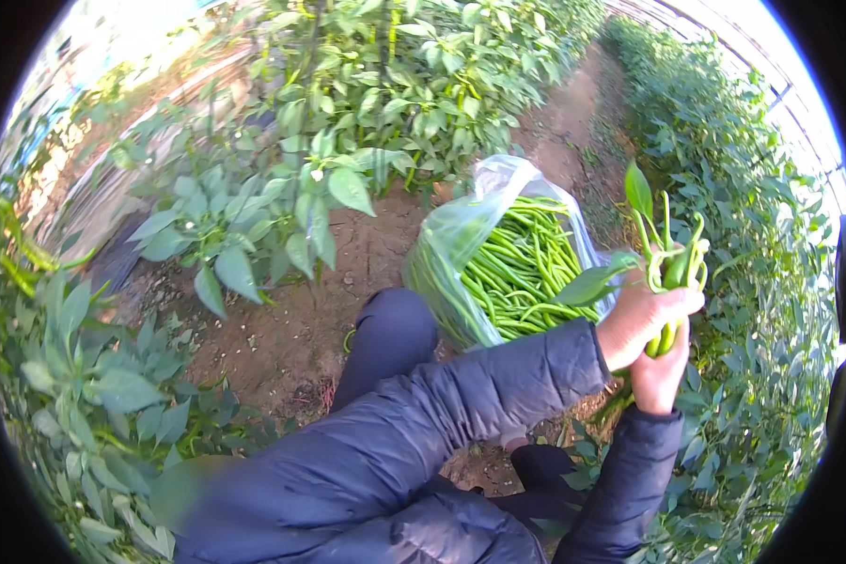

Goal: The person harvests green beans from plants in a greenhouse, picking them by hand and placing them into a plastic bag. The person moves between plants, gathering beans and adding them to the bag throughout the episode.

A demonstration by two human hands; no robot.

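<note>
My left hand (641, 317) is closed around a bunch of green chili peppers (670, 268), with stems and a few leaves poking out above the fingers. Just below it, my right hand (663, 374) is closed on the lower part of the same bunch, touching my left hand. A large clear plastic bag (440, 268) stands open on the soil to the left of both hands, holding many long green chili peppers (522, 268). One broad leaf reaches from the bunch over the bag's edge.
Pepper plants (423, 92) bearing green fruit grow in front, and more plants (77, 395) are at the left. A dense row of plants (747, 282) lines the right side. A dirt path (571, 134) runs away beyond the bag. My bent knee (395, 324) is beside the bag.
</note>
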